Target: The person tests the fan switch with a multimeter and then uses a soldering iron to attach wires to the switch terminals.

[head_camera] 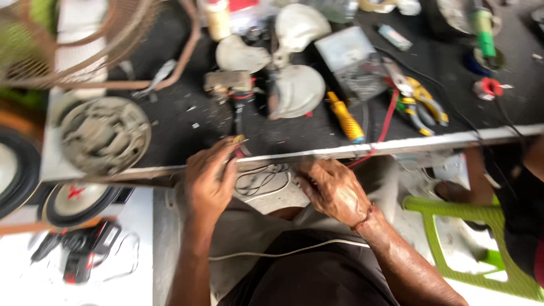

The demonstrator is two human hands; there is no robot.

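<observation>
Wires: a thin bundle of white and dark wires [263,178] hangs just under the metal edge of the bench [396,146], between the two hands; the picture is blurred, so how many strands there are is not clear.
Left hand: the left hand [211,182] is curled at the bench edge, fingers closed around a small tool with a yellowish tip [238,139] that pokes up past the rim. A red-sleeved bit sits just beside that tip.
Right hand: the right hand [334,190] lies knuckles up just below the edge, fingers bent inward toward the wires; whether it is pinching a strand or only resting on them I cannot tell.
Doing it well: I'd say the fine work wants both wrists braced on the bench rim, the loose strands held taut with the right hand so the tool tip meets only one wire, and the red lead [384,126] draped over the edge kept out of the way.
Bench top: right behind the hands stands a dusty fan motor [232,85] with its three pale blades [283,62] attached.
Further out: a yellow-handled screwdriver [345,118] and yellow-handled pliers [422,102] lie to the right, a round grey motor cover [105,135] to the left, and a wire fan guard [85,39] at the far left corner.
Floor side: a green plastic stool [453,238] stands to the right of the person's knee.
</observation>
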